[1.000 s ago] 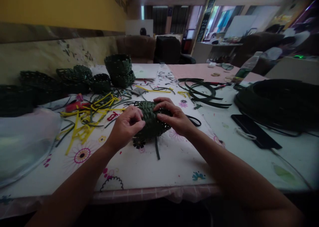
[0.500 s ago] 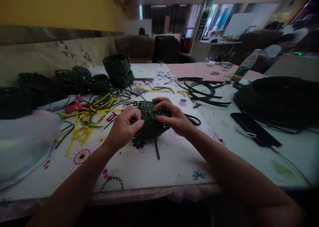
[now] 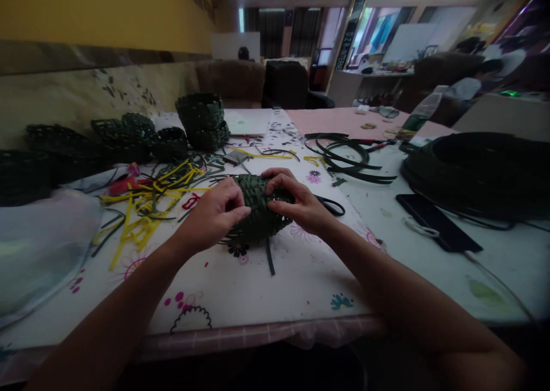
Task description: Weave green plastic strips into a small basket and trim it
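Left hand (image 3: 212, 216): grip narrow, fingers pinching the weave | right hand (image 3: 296, 203): grip curved around the far side | dark green woven strip basket (image 3: 258, 218): held between both hands above the white floral-print table (image 3: 262, 299) | loose dark green strand (image 3: 270, 256) hanging below | tangled yellow strips (image 3: 141, 219) to the left | large dark green strip coil (image 3: 481, 173) at right

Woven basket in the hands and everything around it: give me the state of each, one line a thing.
green woven basket, unfinished, loose strip ends hanging
left hand, pinching the weave
right hand, fingers pressed on the weave
stacked woven baskets, one sitting on another
dark green strip coil, wound, lying flat
yellow strips, scattered loosely
black phone, lying flat
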A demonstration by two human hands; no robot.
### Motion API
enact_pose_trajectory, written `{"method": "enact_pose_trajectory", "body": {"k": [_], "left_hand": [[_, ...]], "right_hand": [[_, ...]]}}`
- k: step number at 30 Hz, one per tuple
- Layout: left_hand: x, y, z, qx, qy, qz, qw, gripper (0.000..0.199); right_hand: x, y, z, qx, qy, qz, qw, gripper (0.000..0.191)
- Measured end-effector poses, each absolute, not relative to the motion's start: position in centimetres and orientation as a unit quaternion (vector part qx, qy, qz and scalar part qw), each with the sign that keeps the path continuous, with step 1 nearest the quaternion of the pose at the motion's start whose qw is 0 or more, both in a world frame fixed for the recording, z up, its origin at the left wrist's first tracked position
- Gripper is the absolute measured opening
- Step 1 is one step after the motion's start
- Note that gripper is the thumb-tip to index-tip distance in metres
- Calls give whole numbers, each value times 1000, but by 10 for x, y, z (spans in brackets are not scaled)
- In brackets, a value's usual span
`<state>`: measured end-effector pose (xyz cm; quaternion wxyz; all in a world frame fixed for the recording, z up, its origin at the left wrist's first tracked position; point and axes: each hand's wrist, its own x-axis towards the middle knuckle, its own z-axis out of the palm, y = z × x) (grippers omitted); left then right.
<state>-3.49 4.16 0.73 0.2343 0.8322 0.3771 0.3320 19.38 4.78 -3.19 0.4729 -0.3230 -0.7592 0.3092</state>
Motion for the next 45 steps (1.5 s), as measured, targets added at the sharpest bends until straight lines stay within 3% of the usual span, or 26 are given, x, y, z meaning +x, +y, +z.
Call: {"method": "enact_pose_trajectory", "body": {"k": [19,32,39,45], "left_hand": [[-44,56,4,813,384,301,319,25],[-34,49,1,817,391,336,259,21],[-47,53,2,804,360,303,362,22],[-44,51,-4,783,372,341,364,24]], "right_hand": [[190,44,-17,-363,-790,275,410,26],[195,46,-21,-341,-791,276,426,22],[201,51,-22,-307,-797,317,413,21],[201,54,-26,-304,-781,338,429,22]]}}
